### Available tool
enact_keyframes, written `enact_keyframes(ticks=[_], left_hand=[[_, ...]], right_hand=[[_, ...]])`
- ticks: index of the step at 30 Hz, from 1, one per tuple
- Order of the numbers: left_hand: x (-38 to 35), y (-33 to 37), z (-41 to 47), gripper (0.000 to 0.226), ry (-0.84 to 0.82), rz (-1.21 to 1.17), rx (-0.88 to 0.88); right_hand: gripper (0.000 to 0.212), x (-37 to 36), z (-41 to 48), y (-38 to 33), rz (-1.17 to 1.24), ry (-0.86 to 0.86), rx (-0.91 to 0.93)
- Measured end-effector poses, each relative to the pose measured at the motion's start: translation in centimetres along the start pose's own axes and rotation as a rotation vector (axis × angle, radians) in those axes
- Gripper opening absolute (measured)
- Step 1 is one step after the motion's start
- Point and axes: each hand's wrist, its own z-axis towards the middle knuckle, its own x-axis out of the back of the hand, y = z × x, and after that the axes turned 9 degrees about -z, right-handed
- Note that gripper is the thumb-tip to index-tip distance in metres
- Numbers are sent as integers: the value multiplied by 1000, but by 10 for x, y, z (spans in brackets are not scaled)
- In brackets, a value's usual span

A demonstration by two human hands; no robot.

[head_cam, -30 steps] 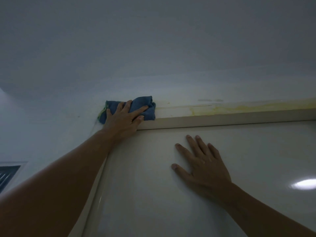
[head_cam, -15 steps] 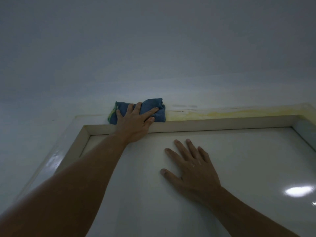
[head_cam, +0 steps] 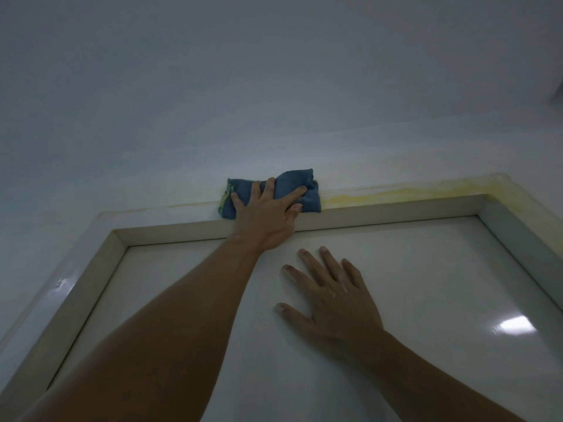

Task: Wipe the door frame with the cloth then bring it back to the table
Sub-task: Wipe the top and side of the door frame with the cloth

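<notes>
1. Mid-wipe: pressed blue cloth (head_cam: 294, 185) on door frame (head_cam: 380, 213) top with left grip (head_cam: 268, 214), fingers spread
2. Braced right grip (head_cam: 332, 296) flat, fingers apart, on door (head_cam: 441, 278)
3. Needed next, probably: rightward slide over yellow stain (head_cam: 396, 194)

Dim, seemingly white wall (head_cam: 213, 86)

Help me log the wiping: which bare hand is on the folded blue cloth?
The left hand, pressing the folded blue cloth on the door frame; the right hand lies flat on the white door.
</notes>
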Motion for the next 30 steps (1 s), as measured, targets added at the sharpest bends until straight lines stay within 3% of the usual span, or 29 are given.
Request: enact_keyframes(ticks=[7,19,30], left_hand=[[4,9,4,46,-49,4,-44],[35,-102,-29,47,-73,50,62],[15,-69,-24,45,30,31,41]], right_hand=[[72,0,-1,-1,2,8,-20],[74,4,-10,6,-4,31,-40],[74,2,-10,12,-3,39,-16]])
